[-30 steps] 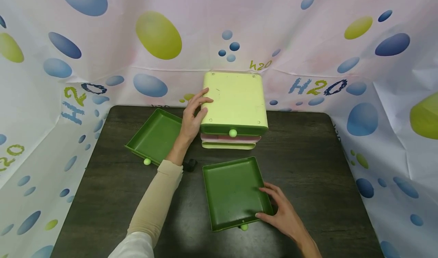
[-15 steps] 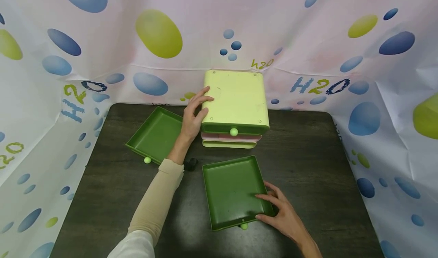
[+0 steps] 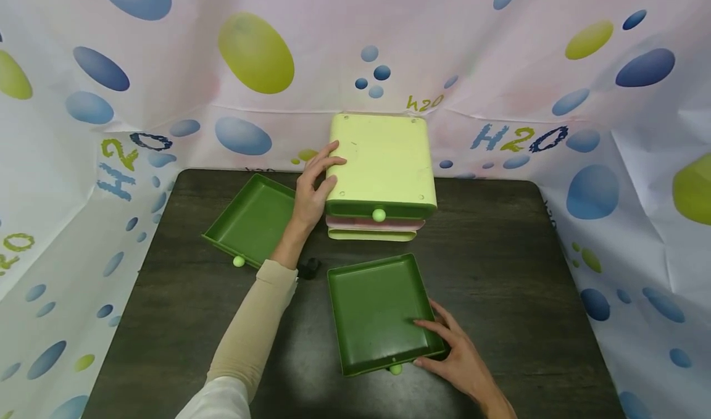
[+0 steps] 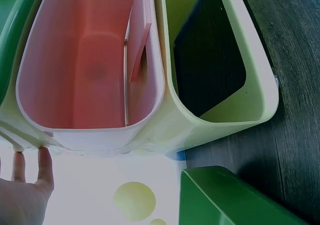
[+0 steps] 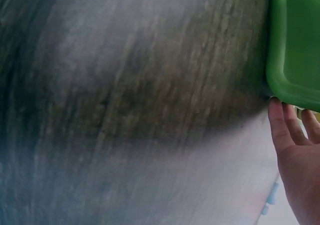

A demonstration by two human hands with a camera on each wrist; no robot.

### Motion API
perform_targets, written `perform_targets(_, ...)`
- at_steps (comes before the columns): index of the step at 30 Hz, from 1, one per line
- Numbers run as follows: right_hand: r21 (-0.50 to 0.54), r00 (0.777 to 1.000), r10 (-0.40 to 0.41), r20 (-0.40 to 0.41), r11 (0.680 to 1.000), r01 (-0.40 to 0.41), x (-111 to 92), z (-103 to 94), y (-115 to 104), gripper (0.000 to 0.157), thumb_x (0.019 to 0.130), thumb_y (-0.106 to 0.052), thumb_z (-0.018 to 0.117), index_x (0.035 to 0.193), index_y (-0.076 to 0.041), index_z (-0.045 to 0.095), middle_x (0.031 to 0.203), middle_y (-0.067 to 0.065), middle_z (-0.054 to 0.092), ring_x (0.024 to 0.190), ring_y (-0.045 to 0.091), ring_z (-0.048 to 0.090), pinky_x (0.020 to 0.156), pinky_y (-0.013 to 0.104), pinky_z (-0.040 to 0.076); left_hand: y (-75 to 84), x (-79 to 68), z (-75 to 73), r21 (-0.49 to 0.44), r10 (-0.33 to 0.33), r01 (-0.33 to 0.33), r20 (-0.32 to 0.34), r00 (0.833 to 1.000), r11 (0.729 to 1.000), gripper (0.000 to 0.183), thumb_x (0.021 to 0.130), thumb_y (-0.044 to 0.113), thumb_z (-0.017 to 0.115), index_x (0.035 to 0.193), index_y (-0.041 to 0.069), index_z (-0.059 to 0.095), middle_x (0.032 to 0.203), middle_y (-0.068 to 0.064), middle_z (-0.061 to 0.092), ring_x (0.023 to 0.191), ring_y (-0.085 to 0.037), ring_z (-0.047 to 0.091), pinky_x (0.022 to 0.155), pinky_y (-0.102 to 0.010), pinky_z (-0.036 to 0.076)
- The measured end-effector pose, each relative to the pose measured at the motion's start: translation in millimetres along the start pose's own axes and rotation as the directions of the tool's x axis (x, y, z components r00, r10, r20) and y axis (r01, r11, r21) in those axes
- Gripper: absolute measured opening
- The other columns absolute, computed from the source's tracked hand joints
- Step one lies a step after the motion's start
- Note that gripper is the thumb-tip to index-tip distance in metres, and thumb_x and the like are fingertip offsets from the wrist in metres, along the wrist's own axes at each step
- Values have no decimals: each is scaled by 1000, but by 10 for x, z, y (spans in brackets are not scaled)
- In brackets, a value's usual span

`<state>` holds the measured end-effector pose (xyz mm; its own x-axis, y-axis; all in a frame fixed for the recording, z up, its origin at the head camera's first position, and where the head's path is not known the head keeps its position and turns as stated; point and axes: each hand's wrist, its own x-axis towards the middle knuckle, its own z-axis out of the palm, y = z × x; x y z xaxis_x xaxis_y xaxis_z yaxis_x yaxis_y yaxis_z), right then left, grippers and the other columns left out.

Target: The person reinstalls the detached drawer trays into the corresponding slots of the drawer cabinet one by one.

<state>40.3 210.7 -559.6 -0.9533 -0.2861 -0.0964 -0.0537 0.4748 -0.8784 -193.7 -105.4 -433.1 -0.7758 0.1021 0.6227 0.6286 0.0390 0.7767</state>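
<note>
Across the dark table [image 3: 500, 252], the three-tier cabinet [image 3: 383, 160] stands at the far side, its two lower tiers showing open fronts. Directly on the person's side of it, apart, lies the near drawer [image 3: 378, 311], almost square, so no clear long axis; its back edge faces the cabinet, turned slightly leftward. A second drawer [image 3: 252, 221] sits skewed left of the cabinet. I'd say the drawer-to-cabinet line matters most: the right hand [image 3: 458, 351] is nearer the drawer, fingers loosely spread about its right front corner, touching, no firm grip showing. The left hand [image 3: 312, 187], beyond the drawer, rests relaxed fingers against the cabinet's left side. Smallest, the drawer's round knob [image 3: 395, 369] points toward the person.
</note>
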Motion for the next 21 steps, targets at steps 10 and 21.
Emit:
perform_targets(10,12,1000,-8,-3,1000,8,0,-4,4,65,75,-39,85,134,-24,63,163,3,22,126,22,48,82,35,53,14,17,10,2,-5,5,-1,1000,1000,30,92,-9,45,116,-18,61,144,-36,42,135,-53,34,106,-40,31)
perform_targets(21,60,993,118,-24,991,-117,-13,68,17,59,69,-43,87,124,-27,72,163,-6,23,148,31,23,105,57,38,14,6,13,-15,-25,24,-7,1000,1000,30,92,-9,45,116,-18,60,144,-36,42,136,-50,34,100,-37,33)
